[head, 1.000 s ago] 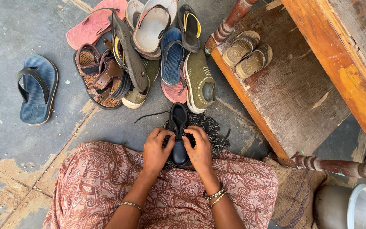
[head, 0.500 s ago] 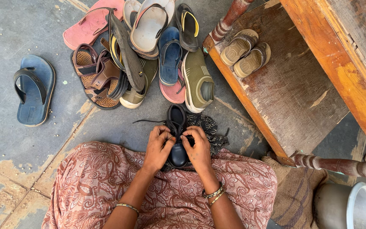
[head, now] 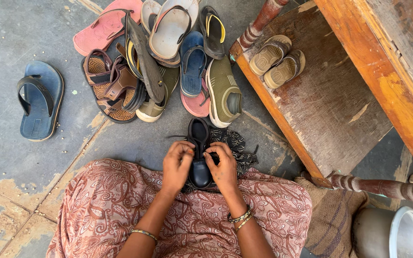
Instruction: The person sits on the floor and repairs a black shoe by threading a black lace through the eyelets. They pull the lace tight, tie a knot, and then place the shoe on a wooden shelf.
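Observation:
A small black shoe [head: 200, 154] lies toe toward me at the edge of my lap, over a dark patterned cloth [head: 235, 145]. My left hand [head: 176, 164] grips its left side with fingers curled over the laces area. My right hand [head: 222, 166], bangles on the wrist, holds its right side the same way. A thin black lace end sticks out to the left of the shoe. My lap is covered by a pink paisley garment [head: 120, 205].
A pile of sandals and slippers [head: 158, 62] lies ahead on the concrete floor, with an olive sneaker [head: 224, 93] and a lone blue sandal [head: 39, 100] at left. A wooden low platform [head: 331, 110] with tan sandals [head: 278, 59] stands right. A metal pot [head: 397, 234] sits bottom right.
Both hands have shifted slightly on the black shoe, fingers working at its top. The view has drifted a little; nothing else moved.

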